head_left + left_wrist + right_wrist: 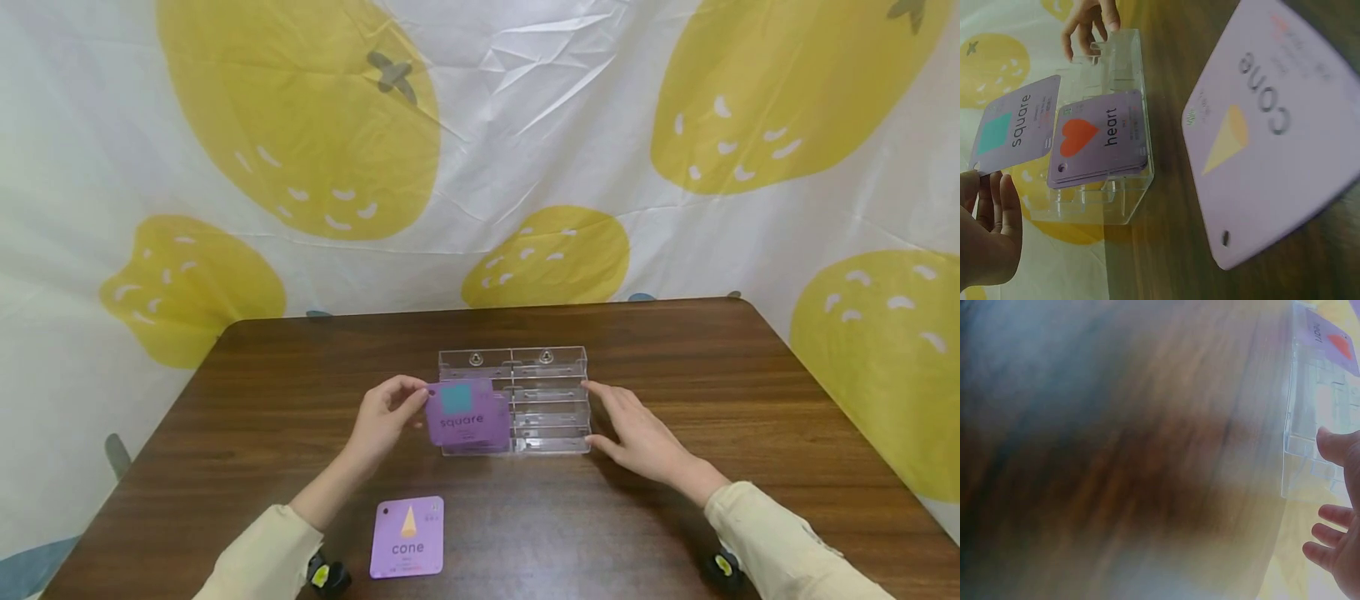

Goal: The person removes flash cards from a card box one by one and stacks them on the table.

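Person's L hand [384, 421] pinched the purple "square" card [463, 421] by its top-L corner; card, near-square, no obvious long axis, lay R of that hand, approx. above the "heart" card [1100, 137] in the clear acrylic rack [549, 400], L col. R hand [643, 437], fingers spread at rack's R side, was farther off.

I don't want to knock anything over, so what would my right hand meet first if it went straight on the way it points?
Most likely the clear rack: your right hand points at its right end, the fingers about at its edge, though I can't judge actual contact.
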### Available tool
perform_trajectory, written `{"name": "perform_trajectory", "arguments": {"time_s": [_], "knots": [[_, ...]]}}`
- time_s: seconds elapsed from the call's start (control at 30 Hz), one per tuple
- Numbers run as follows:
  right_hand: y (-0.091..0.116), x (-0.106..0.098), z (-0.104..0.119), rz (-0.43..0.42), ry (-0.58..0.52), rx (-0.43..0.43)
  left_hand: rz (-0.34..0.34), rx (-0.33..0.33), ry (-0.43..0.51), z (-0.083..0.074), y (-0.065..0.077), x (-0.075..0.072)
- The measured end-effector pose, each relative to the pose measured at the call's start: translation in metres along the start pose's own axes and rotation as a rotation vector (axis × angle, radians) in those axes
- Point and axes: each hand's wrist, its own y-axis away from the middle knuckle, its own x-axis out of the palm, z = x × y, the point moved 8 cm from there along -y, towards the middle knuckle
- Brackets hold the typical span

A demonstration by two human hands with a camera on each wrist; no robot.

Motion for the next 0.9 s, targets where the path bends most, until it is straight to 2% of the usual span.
{"name": "perform_trajectory", "arguments": {"time_s": [0.27,0.63,0.9], "knots": [[0.0,-0.001,0.001,-0.01,0.024,-0.015,0.023,-0.081,-0.049,0.011,0.023,-0.016],[-0.001,0.0,0.001,-0.027,0.047,-0.023,0.035,-0.163,-0.051,0.025,0.055,-0.036],[0.0,-0.001,0.002,-0.034,0.061,-0.033,0.006,-0.219,-0.072,0.03,0.069,-0.053]]}}
